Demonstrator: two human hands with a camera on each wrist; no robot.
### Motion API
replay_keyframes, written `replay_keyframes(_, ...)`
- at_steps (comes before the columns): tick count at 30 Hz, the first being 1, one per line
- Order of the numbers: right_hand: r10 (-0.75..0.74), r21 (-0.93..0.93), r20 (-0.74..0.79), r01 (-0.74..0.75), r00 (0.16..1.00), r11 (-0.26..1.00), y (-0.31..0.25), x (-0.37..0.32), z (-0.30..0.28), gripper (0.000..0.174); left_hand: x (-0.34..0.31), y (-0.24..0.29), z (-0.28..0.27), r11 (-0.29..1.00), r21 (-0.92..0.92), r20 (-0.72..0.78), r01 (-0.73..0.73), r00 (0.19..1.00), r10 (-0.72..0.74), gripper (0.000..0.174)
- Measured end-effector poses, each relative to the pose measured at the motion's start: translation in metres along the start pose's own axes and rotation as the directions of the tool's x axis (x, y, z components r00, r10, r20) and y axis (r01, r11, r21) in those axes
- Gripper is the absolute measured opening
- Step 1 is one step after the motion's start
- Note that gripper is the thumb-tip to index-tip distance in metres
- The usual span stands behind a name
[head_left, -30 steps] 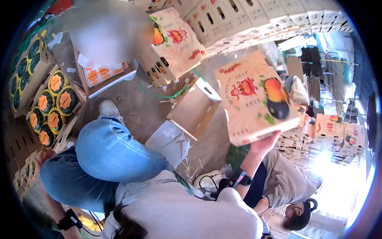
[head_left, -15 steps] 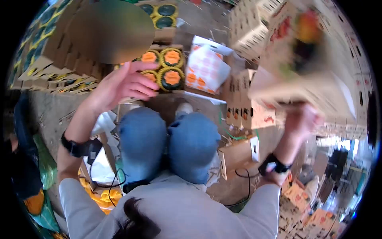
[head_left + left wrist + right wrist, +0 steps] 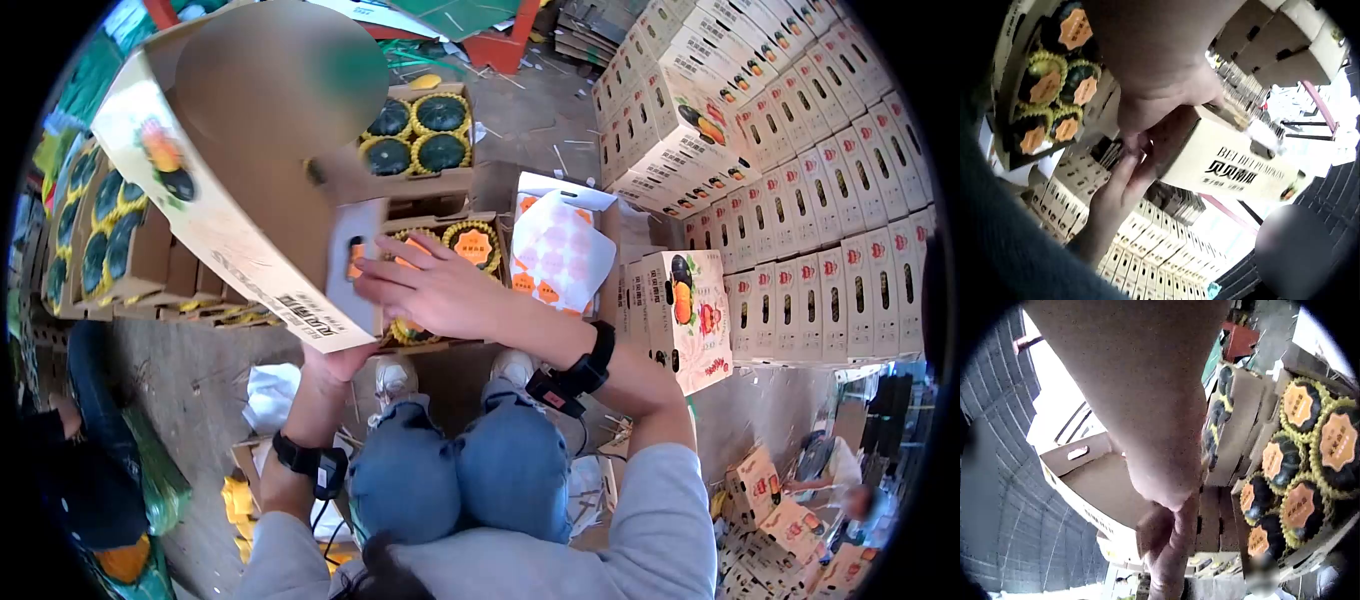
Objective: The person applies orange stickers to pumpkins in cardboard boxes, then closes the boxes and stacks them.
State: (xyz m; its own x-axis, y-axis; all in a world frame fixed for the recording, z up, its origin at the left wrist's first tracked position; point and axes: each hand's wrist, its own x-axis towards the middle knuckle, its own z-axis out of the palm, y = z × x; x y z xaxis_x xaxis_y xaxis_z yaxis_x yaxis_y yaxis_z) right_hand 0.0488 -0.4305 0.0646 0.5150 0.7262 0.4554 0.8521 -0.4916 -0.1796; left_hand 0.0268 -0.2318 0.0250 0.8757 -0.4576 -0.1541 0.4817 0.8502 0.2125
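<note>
An empty, printed cardboard box is raised tilted at the left, its hollow inside visible in the head view. My left hand grips its lower near corner from below; most of those fingers are hidden behind the panel. My right hand lies with extended fingers against the box's white end panel, beside the handle hole. Beneath the right forearm stands an open carton of dark green pumpkins, which wear yellow foam nets and orange labels. In the left wrist view both hands meet near the box's end.
Right of the pumpkin carton sits another carton with white and orange printed paper. Tall stacks of printed boxes line the right side. Further pumpkin cartons stand at the left and back. Another person is at the left edge.
The box has crossed from my right side to my left, turning its hollow side into view. My left hand, earlier free over the pumpkins, now grips it. The head view has swung round.
</note>
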Motion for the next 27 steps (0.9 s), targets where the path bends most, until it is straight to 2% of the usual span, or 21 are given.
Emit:
replay_keyframes(2,0.223,0.206,0.228,-0.271,0.948,0.940,0.035,-0.031,-0.008,0.043,-0.001,0.033,-0.017,0.974,0.156,-0.121,-0.167,0.975,0.186,0.055)
replay_keyframes(3,0.475,0.758,0.264,-0.485,0.840,0.436,0.044,-0.049,-0.023,0.053,-0.011,0.041,-0.017,0.937,0.218,-0.189,-0.272,0.931,0.314,0.057)
replay_keyframes(4,0.600,0.718,0.167,-0.513,0.782,0.470,0.069,-0.097,-0.009,0.061,-0.019,0.052,-0.032,0.898,0.352,-0.220,-0.263,0.910,0.352,0.058)
replay_keyframes(5,0.737,0.902,0.262,-0.429,0.624,0.043,0.079,-0.118,-0.020,0.076,-0.026,0.056,-0.046,0.845,0.478,-0.248,-0.240,0.886,0.392,0.059)
replay_keyframes(6,0.814,0.932,0.276,-0.349,0.511,-0.096,0.073,-0.134,-0.036,0.086,-0.036,0.051,-0.045,0.819,0.560,-0.180,-0.122,0.947,0.264,0.059)
replay_keyframes(7,0.794,0.968,0.251,-0.138,0.554,-0.210,0.073,-0.159,-0.037,0.091,-0.034,0.036,-0.034,0.745,0.651,-0.121,-0.142,0.950,0.287,0.062)
replay_keyframes(8,0.820,0.952,0.287,-0.054,0.495,-0.300,0.064,-0.174,-0.038,0.095,-0.032,0.019,-0.021,0.648,0.760,-0.170,-0.052,0.946,0.276,0.065)
replay_keyframes(9,0.792,0.945,0.304,-0.062,0.529,-0.321,0.055,-0.190,-0.033,0.097,-0.031,0.002,-0.014,0.534,0.844,-0.221,0.044,0.936,0.272,0.070)
replay_keyframes(10,0.780,0.953,0.272,-0.043,0.563,-0.301,0.047,-0.203,-0.019,0.093,-0.029,-0.013,-0.026,0.426,0.903,-0.169,0.063,0.962,0.216,0.072)
replay_keyframes(11,0.844,0.913,0.351,-0.348,0.406,-0.213,0.036,-0.220,-0.006,0.082,-0.027,-0.028,-0.040,0.311,0.948,-0.120,0.068,0.981,0.152,0.075)
replay_keyframes(13,0.912,0.921,0.331,-0.293,0.240,-0.257,0.018,-0.241,0.011,0.060,-0.024,-0.050,-0.039,0.094,0.996,-0.023,0.009,0.990,0.139,0.076)
replay_keyframes(15,0.899,0.895,0.413,-0.246,0.145,-0.371,0.018,-0.250,0.031,0.057,-0.016,-0.048,-0.034,0.167,0.985,0.015,-0.040,0.989,0.148,0.073)
replay_keyframes(17,0.886,0.894,0.443,-0.145,0.141,-0.424,0.024,-0.250,0.063,0.053,-0.015,-0.031,-0.039,0.153,0.985,0.046,-0.077,0.980,0.195,0.071)
replay_keyframes(18,0.903,0.904,0.417,-0.150,0.100,-0.401,0.028,-0.237,0.077,0.052,-0.014,-0.018,-0.039,0.230,0.972,-0.014,-0.040,0.974,0.228,0.070)
replay_keyframes(19,0.881,0.881,0.461,-0.172,0.108,-0.440,0.034,-0.232,0.097,0.052,-0.016,0.001,-0.035,0.298,0.954,-0.093,0.029,0.975,0.204,0.071)
replay_keyframes(21,0.904,0.880,0.395,-0.349,0.162,-0.322,0.025,-0.160,0.086,0.053,-0.021,0.022,-0.028,0.275,0.961,-0.137,0.036,0.924,0.358,0.070)
replay_keyframes(22,0.891,0.913,0.349,-0.322,0.290,-0.252,0.029,-0.158,0.094,0.056,-0.030,0.034,-0.041,0.259,0.964,-0.165,0.068,0.911,0.377,0.071)
replay_keyframes(23,0.885,0.912,0.361,-0.310,0.294,-0.269,0.029,-0.157,0.099,0.056,-0.037,0.037,-0.054,0.349,0.929,-0.246,0.123,0.911,0.332,0.074)
replay_keyframes(25,0.875,0.904,0.389,-0.303,0.289,-0.302,0.026,-0.155,0.096,0.057,-0.053,0.036,-0.082,0.363,0.894,-0.354,0.262,0.910,0.215,0.081)
replay_keyframes(26,0.880,0.898,0.390,-0.322,0.272,-0.299,0.026,-0.161,0.102,0.057,-0.056,0.035,-0.088,0.550,0.802,-0.406,0.232,0.887,0.219,0.090)
replay_keyframes(27,0.886,0.905,0.386,-0.290,0.258,-0.310,0.025,-0.163,0.101,0.056,-0.058,0.031,-0.089,0.521,0.816,-0.413,0.250,0.883,0.224,0.091)
